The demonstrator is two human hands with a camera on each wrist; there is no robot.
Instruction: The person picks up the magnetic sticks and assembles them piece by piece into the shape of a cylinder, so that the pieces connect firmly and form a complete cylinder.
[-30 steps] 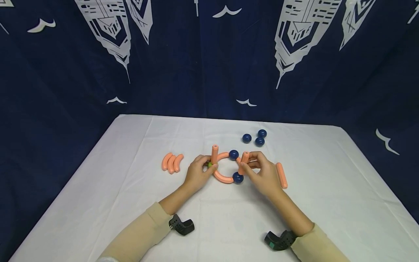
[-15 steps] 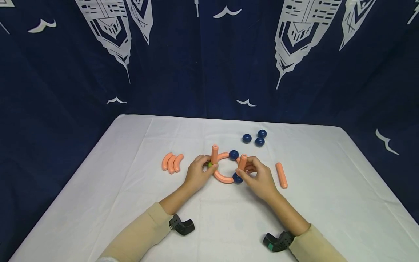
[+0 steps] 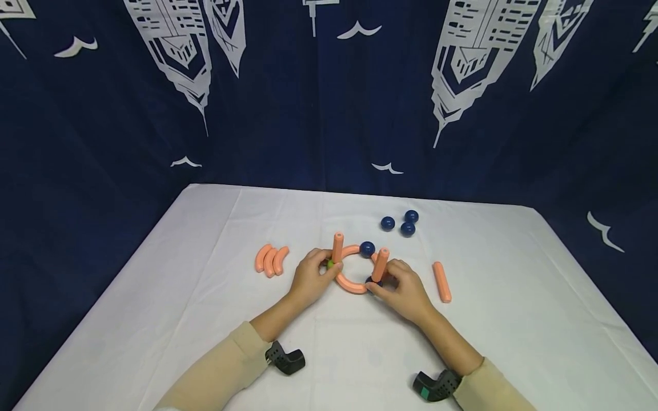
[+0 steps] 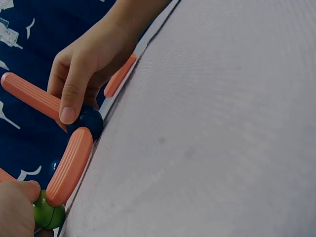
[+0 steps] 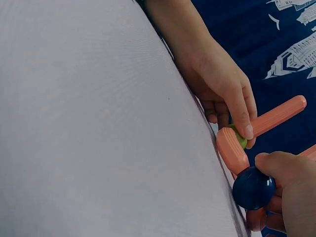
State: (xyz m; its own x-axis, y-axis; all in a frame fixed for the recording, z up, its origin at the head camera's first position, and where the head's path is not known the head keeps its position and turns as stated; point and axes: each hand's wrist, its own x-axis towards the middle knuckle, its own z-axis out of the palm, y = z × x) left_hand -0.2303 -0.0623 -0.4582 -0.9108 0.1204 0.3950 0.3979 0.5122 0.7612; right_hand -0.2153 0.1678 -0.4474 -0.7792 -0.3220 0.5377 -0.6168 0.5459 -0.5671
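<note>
A ring of curved orange sticks (image 3: 352, 286) and balls lies on the table. My left hand (image 3: 311, 276) pinches the green ball (image 4: 48, 213) at its left side, where one straight orange stick (image 3: 337, 248) stands upright. At the ring's near right, my right hand (image 3: 406, 292) grips the lower end of a second straight stick (image 3: 381, 264), which leans slightly over a dark blue ball (image 4: 90, 121). In the left wrist view the right thumb presses where this stick meets the ball. Another blue ball (image 3: 367, 249) sits at the ring's far side.
Three loose blue balls (image 3: 408, 229) lie beyond the ring to the right. Three curved orange sticks (image 3: 269, 262) rest left of the left hand, and a straight orange stick (image 3: 442, 282) to the right. A white cloth (image 3: 231, 228) covers the table; a dark blue patterned curtain (image 3: 319, 114) hangs behind.
My right hand has moved down and toward me along its stick, to the near blue ball. That stick's lower end now meets the ball. The left hand keeps its hold; the head view tilts slightly.
</note>
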